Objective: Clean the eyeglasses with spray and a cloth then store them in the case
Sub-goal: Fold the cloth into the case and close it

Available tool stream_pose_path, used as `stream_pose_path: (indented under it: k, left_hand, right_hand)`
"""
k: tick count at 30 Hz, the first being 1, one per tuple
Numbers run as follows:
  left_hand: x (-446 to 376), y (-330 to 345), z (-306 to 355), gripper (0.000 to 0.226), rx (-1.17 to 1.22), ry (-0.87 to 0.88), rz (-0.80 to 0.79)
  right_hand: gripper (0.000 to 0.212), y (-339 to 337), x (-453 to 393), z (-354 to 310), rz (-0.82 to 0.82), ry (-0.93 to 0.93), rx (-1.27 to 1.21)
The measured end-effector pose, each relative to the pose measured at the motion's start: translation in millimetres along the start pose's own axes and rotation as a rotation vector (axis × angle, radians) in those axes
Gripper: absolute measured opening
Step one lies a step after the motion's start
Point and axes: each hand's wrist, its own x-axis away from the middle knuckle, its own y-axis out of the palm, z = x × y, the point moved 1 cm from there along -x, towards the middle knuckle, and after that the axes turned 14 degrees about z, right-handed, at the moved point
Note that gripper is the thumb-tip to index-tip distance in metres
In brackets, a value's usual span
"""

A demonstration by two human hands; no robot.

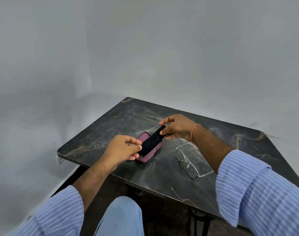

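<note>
- Head view shows your left hand (124,147) and right hand (177,127) each pinching one end of a black cloth (151,142), stretched between them just above the purple case (148,147).
- Both hands are clamped on the cloth; neither touches the glasses.
- Your glasses (188,160) lie on the dark table (230,142) with arms unfolded, to the right of the case and apart from it.
- No spray bottle is in view, so you cannot tell from here whether the lenses have been sprayed.
- By my reading you are early: the cloth is in hand, but wiping is not under way.
- Left to do: spray if needed, wipe the lenses, fold the arms, lay the glasses in the case and close it.
</note>
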Motion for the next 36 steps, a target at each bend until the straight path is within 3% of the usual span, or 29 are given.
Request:
stream_pose_path:
  k: [8,14,23,29,36]
  left_hand:
    - [-17.6,4.5,-7.5,0.012,-0.251,0.059,0.001]
    - [-16.9,2.6,-6.5,0.014,-0.414,0.113,-0.053]
    - [-38.7,-13.4,-2.8,0.023,-0.627,0.268,-0.082]
    - [-64.2,-24.3,-15.7,0.028,-0.567,0.286,-0.144]
    - [-64.2,-33.8,-31.0,0.023,-0.431,0.353,-0.173]
  right_hand:
    - [0.038,21.8,-28.3,5.9,-0.054,-0.001,0.254]
    - [0.033,30.2,-38.6,15.0,-0.075,-0.144,0.642]
    - [0.023,35.7,-29.5,19.6,-0.118,-0.256,0.847]
    - [0.014,44.9,-11.1,29.0,-0.003,-0.489,0.893]
    - [0.006,40.4,-0.9,36.9,-0.014,-0.639,0.939]
